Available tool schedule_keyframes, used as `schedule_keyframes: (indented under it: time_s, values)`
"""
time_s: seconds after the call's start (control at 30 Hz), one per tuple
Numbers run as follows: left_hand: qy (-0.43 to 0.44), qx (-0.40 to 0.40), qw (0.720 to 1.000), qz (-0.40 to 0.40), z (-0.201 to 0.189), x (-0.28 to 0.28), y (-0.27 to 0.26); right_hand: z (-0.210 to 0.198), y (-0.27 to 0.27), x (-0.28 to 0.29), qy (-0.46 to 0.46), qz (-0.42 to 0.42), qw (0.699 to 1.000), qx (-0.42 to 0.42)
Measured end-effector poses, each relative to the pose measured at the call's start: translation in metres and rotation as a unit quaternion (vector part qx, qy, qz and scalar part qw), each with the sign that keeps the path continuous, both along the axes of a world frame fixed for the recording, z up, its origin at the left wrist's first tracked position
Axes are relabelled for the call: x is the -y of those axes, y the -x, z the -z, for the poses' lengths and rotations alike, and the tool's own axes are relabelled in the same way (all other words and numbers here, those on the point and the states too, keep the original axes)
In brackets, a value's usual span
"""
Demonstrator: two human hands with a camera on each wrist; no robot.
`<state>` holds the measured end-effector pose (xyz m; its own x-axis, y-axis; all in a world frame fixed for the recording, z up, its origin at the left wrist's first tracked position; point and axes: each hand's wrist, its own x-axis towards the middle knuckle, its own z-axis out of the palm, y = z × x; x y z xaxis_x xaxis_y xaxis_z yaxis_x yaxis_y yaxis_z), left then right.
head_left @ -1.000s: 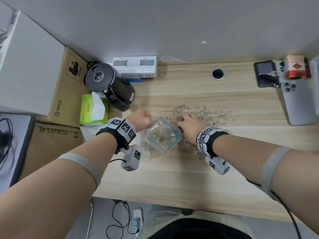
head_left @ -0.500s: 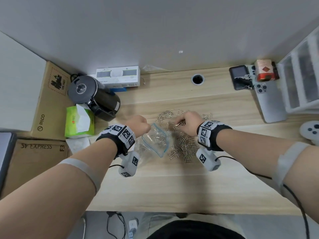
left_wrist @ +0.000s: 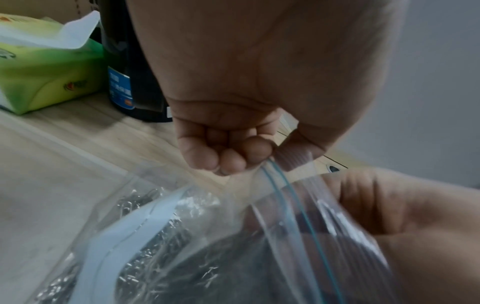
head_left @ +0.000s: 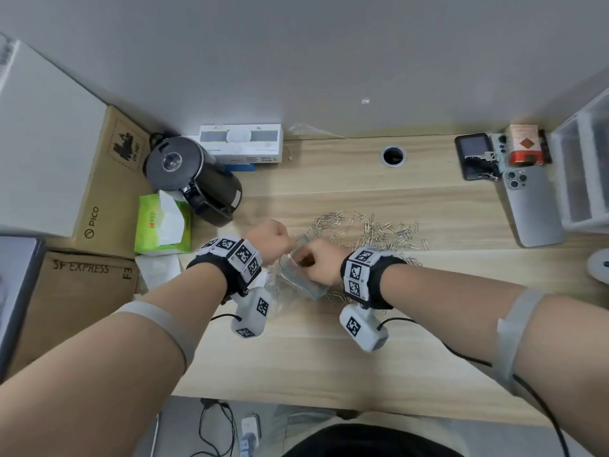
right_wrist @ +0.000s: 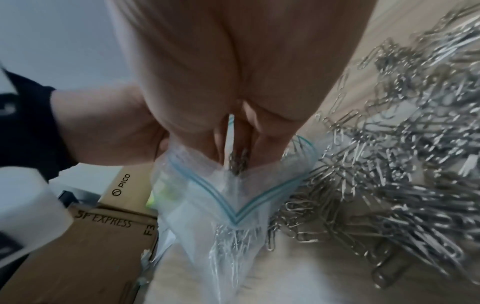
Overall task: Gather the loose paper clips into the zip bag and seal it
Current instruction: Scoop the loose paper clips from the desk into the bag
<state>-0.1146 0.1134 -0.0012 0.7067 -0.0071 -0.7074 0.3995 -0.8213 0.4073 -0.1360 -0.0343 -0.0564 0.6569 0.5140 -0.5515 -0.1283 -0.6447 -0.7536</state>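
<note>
A clear zip bag (head_left: 298, 280) with a blue seal line stands open on the wooden desk, with several paper clips inside it (left_wrist: 145, 267). My left hand (head_left: 273, 239) pinches the bag's rim at its far corner (left_wrist: 270, 162). My right hand (head_left: 314, 262) is over the bag's mouth, fingers curled round a bunch of paper clips (right_wrist: 240, 162) that hangs into the opening (right_wrist: 233, 216). A wide scatter of loose silver paper clips (head_left: 372, 229) lies on the desk behind and right of the bag (right_wrist: 389, 185).
A black kettle (head_left: 194, 179) and a green tissue pack (head_left: 163, 225) stand to the left, cardboard boxes (head_left: 82, 282) beyond them. A white box (head_left: 242, 143) sits at the wall. Phones (head_left: 530, 206) and a white drawer unit (head_left: 583, 173) lie at the right.
My right hand took a bunch of clips from the pile and moved left over the bag's mouth. My left hand kept its hold on the bag's rim.
</note>
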Motion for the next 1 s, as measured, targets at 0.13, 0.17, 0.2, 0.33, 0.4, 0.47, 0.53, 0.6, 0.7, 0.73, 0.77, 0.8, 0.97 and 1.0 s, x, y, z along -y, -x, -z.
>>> schedule_keyframes:
  time_s: [0.13, 0.17, 0.2, 0.33, 0.4, 0.47, 0.53, 0.6, 0.7, 0.73, 0.77, 0.8, 0.97, 1.0]
  values:
    - [-0.027, -0.007, 1.000, -0.003, -0.002, -0.019, 0.005, -0.008, -0.003, -0.007, -0.032, -0.056, 0.996, -0.068]
    - [-0.034, -0.009, 0.999, -0.003, -0.002, -0.024, 0.007, -0.011, -0.005, -0.007, -0.056, -0.059, 0.993, -0.090]
    - [-0.042, -0.010, 0.999, -0.005, -0.003, -0.030, 0.008, -0.015, -0.007, -0.008, -0.077, -0.062, 0.989, -0.110]
    - [-0.065, -0.018, 0.997, -0.021, -0.007, -0.050, 0.012, -0.027, -0.017, -0.018, -0.111, -0.064, 0.977, -0.170]
    - [-0.077, -0.030, 0.996, -0.029, -0.010, -0.061, 0.013, -0.037, -0.025, -0.024, -0.131, -0.033, 0.968, -0.213]
    - [-0.088, -0.044, 0.994, -0.048, -0.012, -0.074, 0.014, -0.041, -0.038, -0.028, -0.123, 0.042, 0.971, -0.199]
    - [-0.109, -0.049, 0.990, -0.073, -0.014, -0.087, 0.016, -0.030, -0.052, -0.029, -0.077, 0.123, 0.982, -0.118]
    - [-0.134, -0.052, 0.985, -0.091, -0.017, -0.099, 0.021, -0.010, -0.061, -0.028, 0.038, 0.070, 0.997, 0.023]
    - [-0.166, -0.072, 0.980, -0.086, -0.022, -0.116, 0.026, 0.011, -0.058, -0.032, 0.201, -0.153, 0.955, 0.155]
    - [-0.176, -0.077, 0.978, -0.081, -0.024, -0.120, 0.027, 0.015, -0.055, -0.035, 0.212, -0.194, 0.941, 0.180]
    - [-0.185, -0.080, 0.976, -0.079, -0.025, -0.124, 0.028, 0.018, -0.050, -0.039, 0.206, -0.219, 0.933, 0.201]
    - [-0.189, -0.079, 0.975, -0.081, -0.025, -0.128, 0.028, 0.021, -0.045, -0.043, 0.197, -0.237, 0.926, 0.219]
    - [-0.167, -0.058, 0.980, -0.088, -0.020, -0.131, 0.028, 0.031, -0.019, -0.055, 0.228, -0.315, 0.876, 0.285]
    - [-0.160, -0.049, 0.982, -0.090, -0.017, -0.129, 0.028, 0.031, -0.017, -0.055, 0.224, -0.321, 0.874, 0.288]
